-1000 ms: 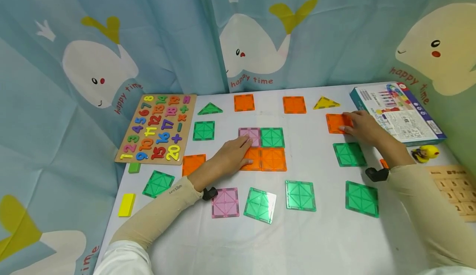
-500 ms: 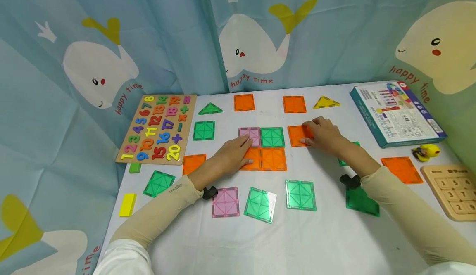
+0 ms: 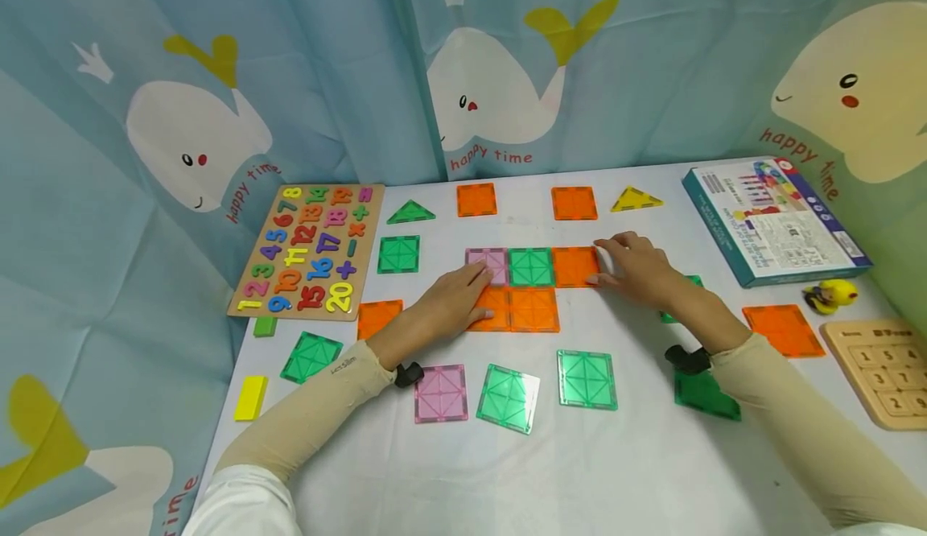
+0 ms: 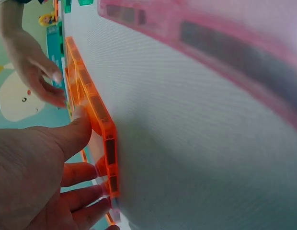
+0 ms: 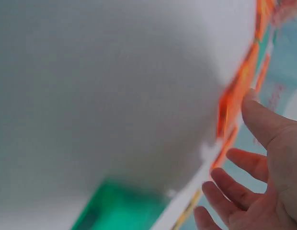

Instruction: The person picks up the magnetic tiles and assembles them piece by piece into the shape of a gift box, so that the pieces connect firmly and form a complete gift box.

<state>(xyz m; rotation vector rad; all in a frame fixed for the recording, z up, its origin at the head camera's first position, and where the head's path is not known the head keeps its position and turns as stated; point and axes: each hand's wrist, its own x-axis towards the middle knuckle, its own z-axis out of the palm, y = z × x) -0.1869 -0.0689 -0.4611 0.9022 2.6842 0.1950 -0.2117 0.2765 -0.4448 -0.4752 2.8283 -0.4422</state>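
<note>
In the head view, flat square magnetic tiles form a joined block: a pink tile point(image 3: 478, 256), a green tile point(image 3: 532, 267) and an orange tile point(image 3: 574, 267) in the back row, with two orange tiles, one of them the front orange tile point(image 3: 534, 311), before them. My left hand point(image 3: 451, 301) rests on the block's left side, its fingers over the pink tile and its thumb on the orange one. At the right end, my right hand point(image 3: 637, 269) touches the back-row orange tile's outer edge with thumb and fingertips. In the right wrist view its fingers point(image 5: 234, 187) are spread and loose.
Loose tiles surround the block, including a pink tile point(image 3: 441, 393) and a green tile point(image 3: 587, 380) in front. A number board point(image 3: 365, 278) lies at left. At right are a box point(image 3: 778, 222), a duck figure point(image 3: 829, 297) and a wooden number board point(image 3: 879, 415). A curtain point(image 3: 348, 77) hangs behind.
My right hand has slid the orange tile leftward from near the box until it meets the green tile, and its grip has loosened. My left hand has stayed on the block.
</note>
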